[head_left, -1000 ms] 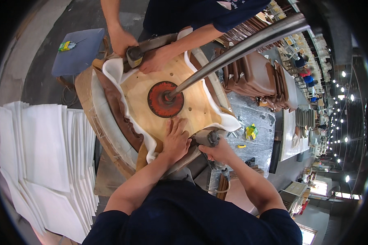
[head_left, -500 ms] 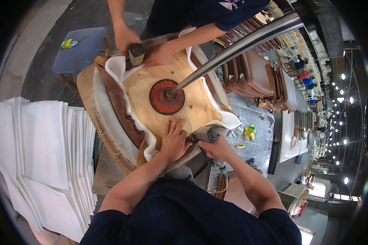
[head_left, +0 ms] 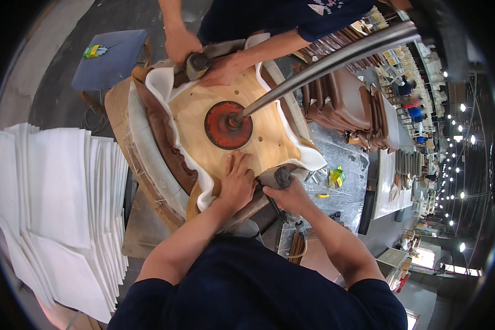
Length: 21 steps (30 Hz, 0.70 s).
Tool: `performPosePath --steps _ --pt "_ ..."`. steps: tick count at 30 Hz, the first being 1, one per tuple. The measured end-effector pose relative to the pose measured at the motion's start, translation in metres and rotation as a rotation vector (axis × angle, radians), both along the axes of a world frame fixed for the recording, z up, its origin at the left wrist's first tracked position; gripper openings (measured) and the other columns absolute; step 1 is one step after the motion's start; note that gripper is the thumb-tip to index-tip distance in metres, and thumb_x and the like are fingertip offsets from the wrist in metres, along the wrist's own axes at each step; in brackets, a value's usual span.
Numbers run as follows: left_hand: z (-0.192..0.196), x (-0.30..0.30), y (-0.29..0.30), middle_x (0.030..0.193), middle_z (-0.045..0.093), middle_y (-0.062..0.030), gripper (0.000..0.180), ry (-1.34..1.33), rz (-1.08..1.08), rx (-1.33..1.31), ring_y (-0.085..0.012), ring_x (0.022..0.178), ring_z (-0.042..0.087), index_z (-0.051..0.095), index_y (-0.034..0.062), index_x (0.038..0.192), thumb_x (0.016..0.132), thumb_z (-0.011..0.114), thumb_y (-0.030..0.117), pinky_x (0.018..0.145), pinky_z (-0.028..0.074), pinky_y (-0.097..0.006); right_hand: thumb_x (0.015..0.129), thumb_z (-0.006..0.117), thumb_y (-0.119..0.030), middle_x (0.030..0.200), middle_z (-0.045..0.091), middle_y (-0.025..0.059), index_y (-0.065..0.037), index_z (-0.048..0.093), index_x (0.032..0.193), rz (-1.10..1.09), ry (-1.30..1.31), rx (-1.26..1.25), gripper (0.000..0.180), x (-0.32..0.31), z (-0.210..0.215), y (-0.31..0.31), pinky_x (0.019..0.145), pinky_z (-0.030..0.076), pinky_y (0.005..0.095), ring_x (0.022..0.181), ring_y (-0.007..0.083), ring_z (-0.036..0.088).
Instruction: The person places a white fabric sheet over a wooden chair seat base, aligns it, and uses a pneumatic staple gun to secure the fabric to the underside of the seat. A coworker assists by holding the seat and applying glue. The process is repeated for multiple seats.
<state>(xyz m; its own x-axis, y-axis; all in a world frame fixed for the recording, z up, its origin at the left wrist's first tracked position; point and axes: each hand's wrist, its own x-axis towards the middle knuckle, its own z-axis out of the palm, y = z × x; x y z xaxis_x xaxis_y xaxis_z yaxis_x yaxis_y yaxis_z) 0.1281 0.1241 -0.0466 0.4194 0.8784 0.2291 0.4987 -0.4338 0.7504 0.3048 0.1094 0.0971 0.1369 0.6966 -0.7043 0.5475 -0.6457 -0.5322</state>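
Note:
A plywood seat board [head_left: 190, 113] lies under a round red pressing disc [head_left: 214, 132] on a slanted metal rod [head_left: 330, 66]. White padding [head_left: 195, 171] and brown leather [head_left: 162, 129] curl up around its edges. My left hand [head_left: 237, 184] lies on the near edge of the board, fingers stretched forward. My right hand [head_left: 291, 195] grips an air staple gun [head_left: 274, 177], its nose by the near right edge, next to my left hand. Across the board, a co-worker's hand [head_left: 181, 45] holds another staple gun [head_left: 197, 66], with the other hand [head_left: 223, 70] pressing the far edge.
A pile of white padding sheets [head_left: 55, 192] stands at the left. Behind it is a blue-topped stool [head_left: 102, 69] with a small pack on it. To the right, a plastic-covered table [head_left: 344, 159] carries a yellow-green packet [head_left: 337, 176]; folded brown leather covers [head_left: 341, 102] are stacked beyond.
The co-worker's staple gun has shifted slightly right along the far edge and tilted. My hands keep nearly the same place on the near edge, with the view moved a little.

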Motion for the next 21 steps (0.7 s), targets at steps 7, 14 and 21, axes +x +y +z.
performPosePath --steps 7,14,21 --pt "0.004 -0.009 -0.002 0.164 0.047 -0.0194 0.023 0.023 0.004 -0.018 -0.0465 0.167 0.027 0.076 -0.0011 0.103 0.088 0.082 0.014 0.134 0.021 -0.067 0.101 0.085 -0.027 0.071 0.064 0.0001 -0.001 0.071 0.105 -0.038 0.142 0.033 0.03 0.006 -0.004 -0.017 0.05 0.047 0.0308 0.055 0.0111 0.06" --pt "-0.004 -0.007 -0.006 0.164 0.047 -0.0224 0.02 -0.003 -0.005 -0.013 -0.0474 0.167 0.028 0.073 -0.0015 0.101 0.088 0.081 0.012 0.134 0.02 -0.067 0.099 0.085 -0.027 0.069 0.065 0.0015 -0.001 0.072 0.103 0.02 0.092 -0.022 0.029 0.001 -0.005 -0.007 0.051 0.049 0.0311 0.054 0.0115 0.061" --pt "0.011 -0.02 -0.013 0.169 0.041 -0.0212 0.07 0.022 -0.028 -0.119 -0.0478 0.166 0.027 0.057 -0.0001 0.143 0.085 0.089 0.022 0.134 0.018 -0.067 0.097 0.086 -0.03 0.07 0.068 0.0032 0.0 0.075 0.103 -0.007 0.067 0.031 0.033 -0.002 -0.006 -0.007 0.052 0.053 0.0314 0.055 0.0126 0.065"
